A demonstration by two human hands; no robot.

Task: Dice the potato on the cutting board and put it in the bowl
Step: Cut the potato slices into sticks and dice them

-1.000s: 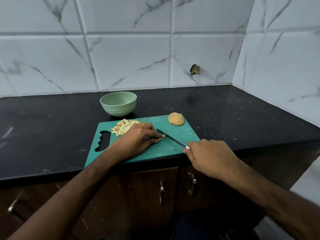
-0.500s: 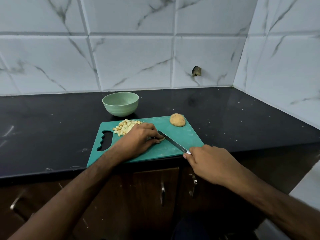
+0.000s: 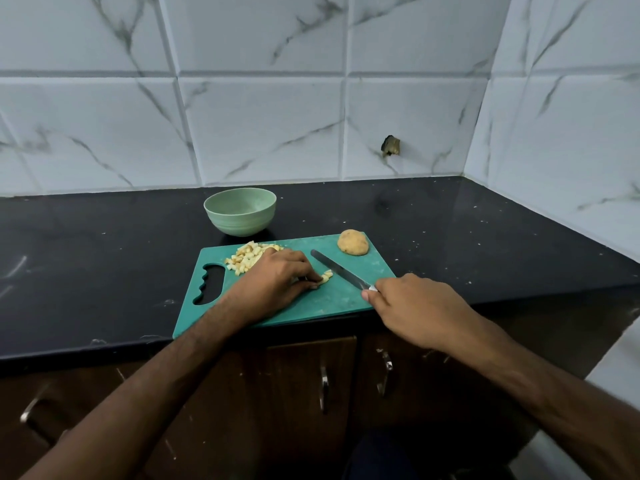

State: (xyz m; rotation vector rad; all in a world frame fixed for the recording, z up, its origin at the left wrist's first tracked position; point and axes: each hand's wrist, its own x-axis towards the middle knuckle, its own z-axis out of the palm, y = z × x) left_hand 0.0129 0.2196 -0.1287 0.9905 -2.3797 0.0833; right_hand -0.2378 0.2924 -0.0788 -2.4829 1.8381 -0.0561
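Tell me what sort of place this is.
Likely a home kitchen: a black stone countertop against white marble-look wall tiles, brown wooden cabinet doors below, and a teal plastic cutting board in use.

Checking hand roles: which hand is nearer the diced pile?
Left. The left hand lies against the diced pile; the right hand is across the board, holding the knife.

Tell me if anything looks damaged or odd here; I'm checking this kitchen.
One thing: the white marble-look wall tile has a broken, dark jagged hole above the black countertop. The teal cutting board slightly overhangs the counter's front edge.
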